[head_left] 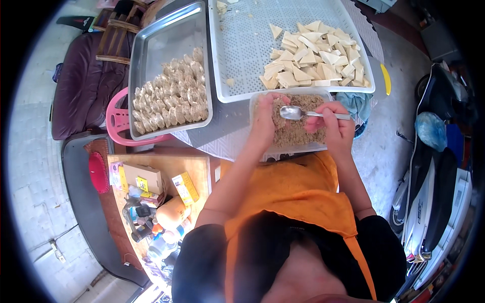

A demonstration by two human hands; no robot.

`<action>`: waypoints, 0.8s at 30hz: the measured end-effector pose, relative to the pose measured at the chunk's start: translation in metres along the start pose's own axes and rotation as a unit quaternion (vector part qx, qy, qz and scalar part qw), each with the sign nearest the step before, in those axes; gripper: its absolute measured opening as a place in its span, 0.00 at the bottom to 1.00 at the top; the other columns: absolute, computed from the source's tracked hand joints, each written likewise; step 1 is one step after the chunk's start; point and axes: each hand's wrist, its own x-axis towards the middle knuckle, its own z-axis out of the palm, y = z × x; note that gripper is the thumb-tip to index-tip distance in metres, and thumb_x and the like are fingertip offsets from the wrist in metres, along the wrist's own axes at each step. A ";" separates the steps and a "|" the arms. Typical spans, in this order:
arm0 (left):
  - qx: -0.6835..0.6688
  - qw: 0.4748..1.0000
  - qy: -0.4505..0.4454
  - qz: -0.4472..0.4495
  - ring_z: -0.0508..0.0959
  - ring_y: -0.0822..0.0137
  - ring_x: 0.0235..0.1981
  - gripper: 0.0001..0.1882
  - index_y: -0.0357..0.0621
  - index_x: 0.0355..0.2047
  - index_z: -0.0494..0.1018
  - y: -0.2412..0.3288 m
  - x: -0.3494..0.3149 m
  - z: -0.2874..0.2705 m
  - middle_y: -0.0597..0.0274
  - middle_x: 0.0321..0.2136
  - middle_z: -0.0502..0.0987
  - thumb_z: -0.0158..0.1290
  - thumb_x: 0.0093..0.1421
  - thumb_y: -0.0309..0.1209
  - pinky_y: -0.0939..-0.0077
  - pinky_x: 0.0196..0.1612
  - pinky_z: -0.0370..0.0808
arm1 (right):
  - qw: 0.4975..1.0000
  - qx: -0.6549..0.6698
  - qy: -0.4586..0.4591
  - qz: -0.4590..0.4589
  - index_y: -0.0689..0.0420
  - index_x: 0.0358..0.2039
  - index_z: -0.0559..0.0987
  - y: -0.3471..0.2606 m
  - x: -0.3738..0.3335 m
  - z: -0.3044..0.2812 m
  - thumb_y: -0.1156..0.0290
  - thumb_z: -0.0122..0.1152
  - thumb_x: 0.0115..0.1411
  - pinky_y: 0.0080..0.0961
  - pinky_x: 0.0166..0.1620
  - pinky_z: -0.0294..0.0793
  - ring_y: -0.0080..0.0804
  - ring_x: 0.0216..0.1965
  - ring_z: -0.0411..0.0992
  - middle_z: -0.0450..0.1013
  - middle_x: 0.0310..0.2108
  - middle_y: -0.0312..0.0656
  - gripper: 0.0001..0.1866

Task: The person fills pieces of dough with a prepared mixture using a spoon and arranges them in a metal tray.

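Observation:
A metal spoon [291, 112] is gripped in my right hand [334, 123], its bowl pointing left toward my other hand. My left hand [266, 115] is closed with curled fingers over the left part of a clear plastic tub; whatever it holds is hidden. Brown minced filling [298, 137] fills the tub [254, 103] beneath both hands. Just beyond the tub, pale triangular pieces [314, 55], which look like cut tofu, are heaped in a white perforated tray [240, 65].
To the left, a metal tray [166, 38] holds rows of filled pieces [172, 93] and overhangs a pink plastic stool [117, 118]. A blue cloth [355, 104] lies right of the tub. A wooden table [194, 166] with boxes and bottles stands at lower left, a scooter [429, 197] at right.

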 end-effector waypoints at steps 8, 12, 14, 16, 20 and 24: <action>-0.048 0.998 -0.035 0.028 0.67 0.74 0.13 0.24 0.42 0.19 0.66 -0.019 0.010 -0.008 0.65 0.13 0.68 0.37 0.67 0.43 0.80 0.16 0.63 | 0.997 0.025 0.074 -0.017 0.63 0.35 0.71 0.014 0.000 -0.020 0.71 0.44 0.65 0.18 0.27 0.75 0.26 0.22 0.74 0.74 0.22 0.42 0.09; 0.004 0.999 -0.043 -0.027 0.64 0.76 0.09 0.24 0.42 0.15 0.64 0.012 -0.007 0.005 0.66 0.10 0.66 0.39 0.67 0.42 0.82 0.11 0.59 | 0.998 -0.034 0.047 -0.007 0.63 0.34 0.72 0.025 -0.004 -0.016 0.73 0.45 0.64 0.16 0.26 0.74 0.22 0.21 0.73 0.74 0.22 0.41 0.08; 0.003 0.999 -0.048 -0.015 0.61 0.75 0.08 0.25 0.43 0.13 0.62 0.008 -0.007 0.002 0.66 0.08 0.63 0.38 0.67 0.40 0.82 0.10 0.56 | 0.994 -0.108 0.017 -0.001 0.64 0.32 0.73 0.029 -0.006 -0.013 0.74 0.46 0.64 0.16 0.26 0.74 0.21 0.22 0.73 0.74 0.22 0.40 0.08; 0.004 0.998 -0.057 -0.006 0.58 0.74 0.06 0.26 0.44 0.11 0.60 0.003 -0.006 0.001 0.67 0.07 0.59 0.36 0.67 0.38 0.81 0.10 0.54 | 0.990 -0.140 0.013 -0.008 0.64 0.32 0.73 0.024 -0.005 -0.006 0.74 0.47 0.63 0.16 0.26 0.74 0.21 0.22 0.74 0.74 0.22 0.39 0.08; -0.070 0.997 -0.026 -0.012 0.59 0.74 0.06 0.26 0.43 0.12 0.61 -0.007 -0.004 -0.002 0.66 0.06 0.61 0.38 0.67 0.41 0.81 0.09 0.55 | 0.984 -0.176 0.004 -0.010 0.64 0.32 0.74 0.020 -0.005 -0.004 0.74 0.48 0.63 0.16 0.26 0.75 0.22 0.22 0.75 0.74 0.21 0.39 0.07; -0.051 0.998 -0.038 -0.011 0.61 0.75 0.06 0.26 0.42 0.15 0.64 -0.007 -0.005 0.001 0.66 0.08 0.65 0.36 0.68 0.43 0.83 0.09 0.56 | 0.984 -0.176 0.017 -0.014 0.64 0.32 0.74 0.022 -0.005 -0.007 0.75 0.48 0.63 0.16 0.26 0.74 0.22 0.21 0.75 0.74 0.21 0.39 0.07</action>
